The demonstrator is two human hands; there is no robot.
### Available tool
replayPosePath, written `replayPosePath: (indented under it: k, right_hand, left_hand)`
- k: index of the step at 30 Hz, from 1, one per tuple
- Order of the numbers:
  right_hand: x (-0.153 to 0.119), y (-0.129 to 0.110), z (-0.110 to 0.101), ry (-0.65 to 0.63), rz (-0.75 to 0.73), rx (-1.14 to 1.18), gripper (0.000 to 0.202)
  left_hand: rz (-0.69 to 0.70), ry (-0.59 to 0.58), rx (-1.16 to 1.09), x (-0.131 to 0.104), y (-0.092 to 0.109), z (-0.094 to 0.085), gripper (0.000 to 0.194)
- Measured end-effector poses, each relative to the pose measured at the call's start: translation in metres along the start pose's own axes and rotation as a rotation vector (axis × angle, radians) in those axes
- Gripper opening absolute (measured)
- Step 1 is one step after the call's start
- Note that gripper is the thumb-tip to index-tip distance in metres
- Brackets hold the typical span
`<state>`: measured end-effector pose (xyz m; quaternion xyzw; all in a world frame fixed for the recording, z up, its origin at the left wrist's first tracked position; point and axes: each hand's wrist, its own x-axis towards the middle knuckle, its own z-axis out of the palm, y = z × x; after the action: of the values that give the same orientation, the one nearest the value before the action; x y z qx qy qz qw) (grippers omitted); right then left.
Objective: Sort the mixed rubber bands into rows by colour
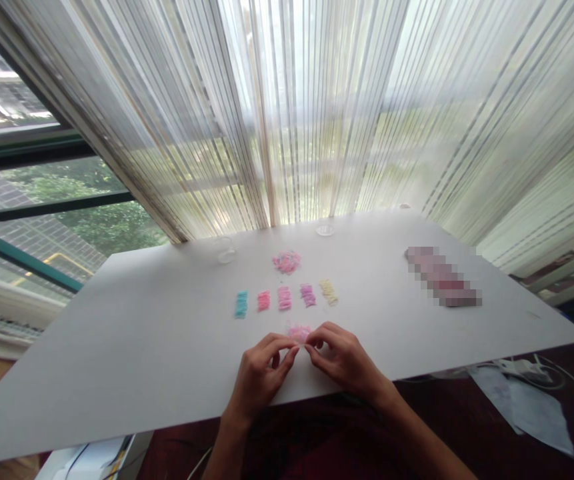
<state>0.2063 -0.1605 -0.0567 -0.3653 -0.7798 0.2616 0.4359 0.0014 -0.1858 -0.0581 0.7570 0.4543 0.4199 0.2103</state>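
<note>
Near the front edge of the white table, my left hand (267,369) and my right hand (341,357) meet almost fingertip to fingertip. Each is closed in a pinch; whatever lies between the fingertips is too small to make out. Just beyond them is a small pink pile (298,332), partly hidden by the fingers. Farther back, small strips lie in separate groups: blue (241,305), coral pink (263,301), light pink (285,298), purple (308,295) and pale yellow (329,293). Behind these sits a larger mixed pink heap (287,262).
Two clear dishes stand at the back of the white table (167,360), one at left (226,251) and one near the middle (325,231). A blurred-out flat object (441,277) lies at right. Curtains hang behind the table.
</note>
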Motion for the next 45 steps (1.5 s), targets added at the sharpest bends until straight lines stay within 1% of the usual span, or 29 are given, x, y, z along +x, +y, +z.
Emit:
replayPosePath:
  k: [35,45]
  right_hand:
    - [-0.0012,0.0019,0.0000,-0.003,0.045,0.007,0.008]
    - [-0.0021,0.0042,0.0008,0.001,0.046,0.004,0.006]
  left_hand:
    - [-0.040,0.015,0.038,0.0020,0.0035,0.0003,0.013]
    - [-0.023,0.026,0.022,0.0019,0.0038,0.0003,0.010]
